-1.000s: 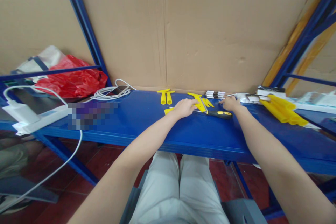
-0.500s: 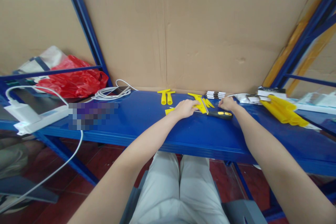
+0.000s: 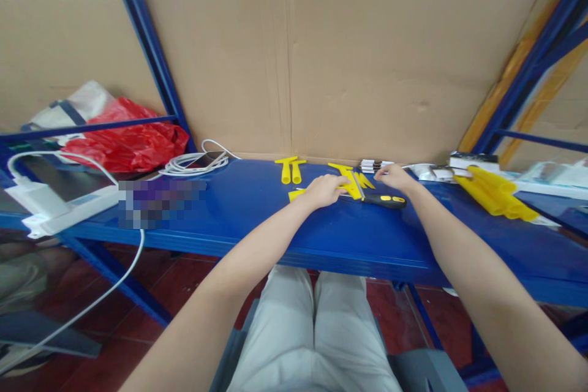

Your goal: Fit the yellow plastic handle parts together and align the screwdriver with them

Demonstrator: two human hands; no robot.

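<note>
My left hand [image 3: 324, 189] rests on the blue shelf [image 3: 257, 220], fingers curled onto a flat yellow plastic piece [image 3: 350, 181]. My right hand [image 3: 393, 177] hovers with fingers bent at a small stack of white-and-black parts [image 3: 373, 165] near the cardboard. A screwdriver with a black and yellow handle [image 3: 384, 200] lies between the two hands. Two more yellow T-shaped pieces [image 3: 290, 168] lie to the left.
A cardboard sheet [image 3: 321, 61] backs the shelf. Coiled white cable [image 3: 193, 163], a red bag [image 3: 126, 138] and a white power strip [image 3: 59, 205] sit left. Long yellow strips [image 3: 498, 198] and white boxes [image 3: 475, 161] lie right. Blue rack posts [image 3: 147, 55] stand at both sides.
My right hand has drifted left and away from me, toward the stack of white-and-black parts. My left hand has stayed on the yellow piece.
</note>
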